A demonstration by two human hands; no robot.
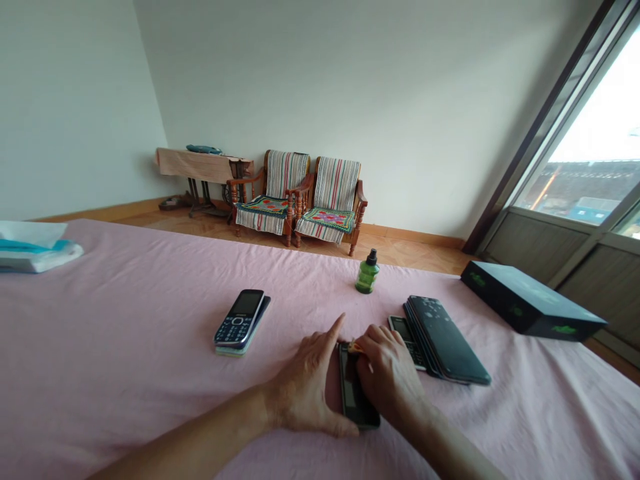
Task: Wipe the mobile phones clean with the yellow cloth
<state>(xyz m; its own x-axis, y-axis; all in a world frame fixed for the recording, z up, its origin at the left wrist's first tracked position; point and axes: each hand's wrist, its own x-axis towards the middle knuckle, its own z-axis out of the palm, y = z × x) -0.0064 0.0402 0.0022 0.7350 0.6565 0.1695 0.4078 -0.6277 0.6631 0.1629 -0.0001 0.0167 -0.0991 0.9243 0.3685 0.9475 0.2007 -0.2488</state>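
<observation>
A dark smartphone (354,397) lies flat on the pink cloth between my hands. My left hand (306,379) is beside its left edge with fingers spread, the index finger pointing up and away. Its thumb reaches the phone's lower left edge. Over the upper right of the screen, my right hand (389,371) is closed on a small orange-yellow thing (355,347), mostly hidden by the fingers. Just right of that hand are a keypad phone (401,327) and a stack of dark phones (445,337). Another keypad phone (243,317) rests on other phones at the left.
A green bottle (367,273) with a black cap stands beyond my hands. The black box (533,300) lies at the right, a tissue pack (40,253) at the far left. Two wooden chairs (327,193) and a covered table (200,165) are by the wall.
</observation>
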